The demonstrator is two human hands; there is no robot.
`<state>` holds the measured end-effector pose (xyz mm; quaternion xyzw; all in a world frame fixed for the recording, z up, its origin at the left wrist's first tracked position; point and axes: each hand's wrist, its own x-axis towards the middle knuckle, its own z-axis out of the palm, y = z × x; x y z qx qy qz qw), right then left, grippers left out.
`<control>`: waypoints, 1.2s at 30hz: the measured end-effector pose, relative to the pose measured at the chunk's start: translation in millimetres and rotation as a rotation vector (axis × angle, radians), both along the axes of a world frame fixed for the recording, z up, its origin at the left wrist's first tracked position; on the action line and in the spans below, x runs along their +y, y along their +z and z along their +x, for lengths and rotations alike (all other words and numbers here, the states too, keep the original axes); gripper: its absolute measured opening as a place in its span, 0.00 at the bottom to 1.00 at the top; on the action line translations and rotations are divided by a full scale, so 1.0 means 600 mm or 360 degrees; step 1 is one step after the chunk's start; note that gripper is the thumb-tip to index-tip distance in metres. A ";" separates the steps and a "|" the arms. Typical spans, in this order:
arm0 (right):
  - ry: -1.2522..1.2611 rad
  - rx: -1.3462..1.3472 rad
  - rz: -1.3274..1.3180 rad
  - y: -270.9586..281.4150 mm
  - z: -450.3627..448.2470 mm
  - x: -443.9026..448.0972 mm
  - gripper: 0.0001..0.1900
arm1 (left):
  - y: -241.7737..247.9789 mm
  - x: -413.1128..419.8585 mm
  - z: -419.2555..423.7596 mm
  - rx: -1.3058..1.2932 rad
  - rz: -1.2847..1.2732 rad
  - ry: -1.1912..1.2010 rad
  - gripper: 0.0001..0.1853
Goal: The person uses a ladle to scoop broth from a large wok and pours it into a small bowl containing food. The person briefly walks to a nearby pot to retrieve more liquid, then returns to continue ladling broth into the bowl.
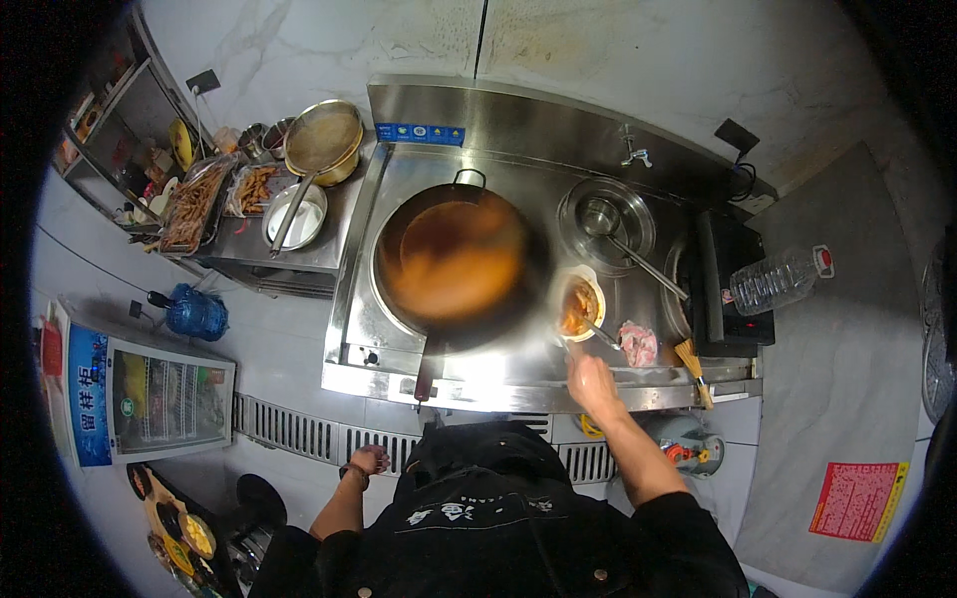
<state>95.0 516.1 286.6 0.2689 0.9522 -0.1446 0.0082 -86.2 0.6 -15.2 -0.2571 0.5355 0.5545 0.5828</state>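
Note:
My right hand is at the near side of a pale bowl with reddish-brown food inside. Motion blur at the fingertips hides whether they grip the rim or a thin utensil. A metal spoon leans out of the bowl to the right. Left of it, a dark wok with a long handle sits on the steel range; orange-brown contents are blurred inside. My left hand hangs low beside my body, fingers curled, apparently around nothing.
A crumpled pink-white cloth and a bamboo brush lie right of the bowl. Behind stands a steel basin holding a ladle. A clear plastic jug is farther right. Strainer and trays occupy the left counter.

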 end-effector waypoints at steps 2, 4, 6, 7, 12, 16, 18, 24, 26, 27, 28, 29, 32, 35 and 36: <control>-0.0183 -0.0014 -0.0190 0.008 0.021 -0.015 0.15 | 0.002 0.004 0.001 0.0088 -0.0122 -0.0116 0.09; -0.0319 -0.0109 -0.0303 0.013 0.022 -0.022 0.16 | 0.008 0.008 -0.002 -0.0012 -0.0253 -0.0174 0.10; -0.0177 -0.0005 -0.0152 0.015 0.000 -0.019 0.13 | 0.018 0.004 0.007 0.0135 -0.0301 -0.0369 0.11; -0.0206 -0.0080 -0.0142 0.015 -0.016 -0.013 0.12 | 0.023 0.002 0.010 0.0161 -0.0413 -0.0446 0.12; -0.0209 0.0324 -0.0239 0.006 -0.086 0.001 0.11 | 0.051 -0.024 0.024 0.0164 -0.0427 -0.0283 0.14; -0.0125 0.0410 -0.0237 -0.022 -0.082 0.011 0.13 | 0.063 -0.040 0.037 0.0152 -0.0438 -0.0263 0.15; -0.0243 0.0320 -0.0284 -0.039 -0.050 0.005 0.13 | 0.063 -0.044 0.049 0.0128 -0.0467 -0.0323 0.15; -0.0230 0.0001 -0.0340 -0.029 0.033 -0.055 0.14 | 0.054 -0.050 0.054 0.0057 -0.0493 -0.0388 0.15; -0.0199 0.0093 -0.0333 -0.010 0.049 -0.069 0.14 | 0.047 -0.043 0.044 0.0059 -0.0464 -0.0387 0.15; -0.0181 0.0146 -0.0321 -0.002 0.053 -0.073 0.14 | 0.041 -0.037 0.035 0.0101 -0.0437 -0.0410 0.15; -0.0106 0.0259 -0.0278 0.003 0.051 -0.075 0.14 | 0.037 -0.033 0.032 0.0144 -0.0427 -0.0420 0.15; -0.0155 0.0091 -0.0310 0.005 0.043 -0.071 0.13 | 0.030 -0.026 0.021 0.0050 -0.0390 -0.0345 0.14; -0.0211 -0.0009 -0.0369 0.000 -0.023 -0.033 0.14 | 0.012 -0.009 0.012 0.0226 -0.0290 -0.0346 0.13; -0.0060 0.0504 0.0274 -0.003 -0.129 -0.017 0.15 | 0.011 -0.005 -0.013 -0.0373 0.0675 0.0057 0.10; -0.0053 0.0314 0.0282 0.007 -0.149 -0.018 0.16 | 0.017 -0.006 -0.007 -0.0174 0.0429 -0.0002 0.11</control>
